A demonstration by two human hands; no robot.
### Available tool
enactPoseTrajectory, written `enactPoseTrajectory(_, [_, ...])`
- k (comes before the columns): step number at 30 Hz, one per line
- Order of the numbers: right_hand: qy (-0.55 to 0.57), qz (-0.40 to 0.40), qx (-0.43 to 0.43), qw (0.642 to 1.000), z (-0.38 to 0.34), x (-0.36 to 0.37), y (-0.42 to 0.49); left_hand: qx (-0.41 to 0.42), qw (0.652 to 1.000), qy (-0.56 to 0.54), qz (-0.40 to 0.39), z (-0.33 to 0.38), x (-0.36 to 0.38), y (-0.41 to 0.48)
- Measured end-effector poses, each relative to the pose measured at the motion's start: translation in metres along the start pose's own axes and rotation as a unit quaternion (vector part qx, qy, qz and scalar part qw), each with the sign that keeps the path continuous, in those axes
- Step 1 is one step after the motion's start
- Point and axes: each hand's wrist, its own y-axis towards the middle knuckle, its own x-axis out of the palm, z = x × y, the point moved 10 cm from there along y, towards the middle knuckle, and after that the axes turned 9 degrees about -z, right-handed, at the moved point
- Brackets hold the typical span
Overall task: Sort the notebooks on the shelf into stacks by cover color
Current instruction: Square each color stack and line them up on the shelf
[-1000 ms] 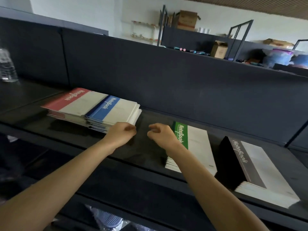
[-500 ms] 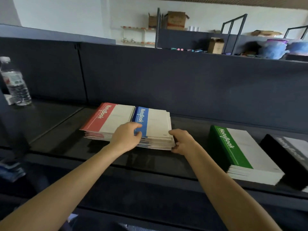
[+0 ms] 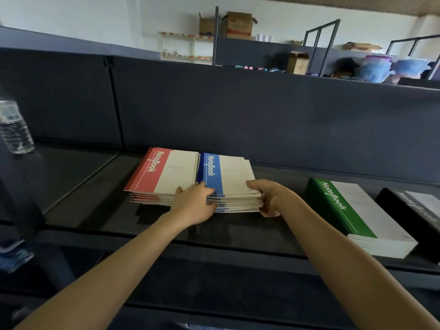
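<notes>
Four notebook stacks lie on the dark shelf [image 3: 95, 186]. A red-cover stack [image 3: 164, 172] and a blue-cover stack [image 3: 228, 177] sit side by side at centre. My left hand [image 3: 195, 203] grips the blue stack's near left corner, thumb on top and fingers against the edges. My right hand [image 3: 271, 198] holds the same stack's near right corner, fingers curled around its side. A green-cover stack [image 3: 357, 215] lies to the right. A black-cover stack [image 3: 414, 210] is cut off by the right edge.
A clear water bottle [image 3: 14, 129] stands at the far left of the shelf. A dark back panel [image 3: 238, 115] rises right behind the stacks. Cardboard boxes [image 3: 238, 25] and metal frames stand far behind it.
Both hands moved left from the bare shelf near the green stack onto the blue stack and now hold its near corners. The view swung left and down.
</notes>
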Motion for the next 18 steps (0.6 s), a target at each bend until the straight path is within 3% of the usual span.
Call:
enactPoseTrajectory(10, [0.008,-0.013,-0.027,1.000,-0.016,0.001,0.002,0.018,0.995,-0.095,0.029,0.000,-0.009,0.001])
enactPoseTrajectory(18, [0.046,-0.012,-0.046,0.998,-0.019,0.001,0.001,0.022,0.993,-0.111,0.019,0.000,-0.010,0.003])
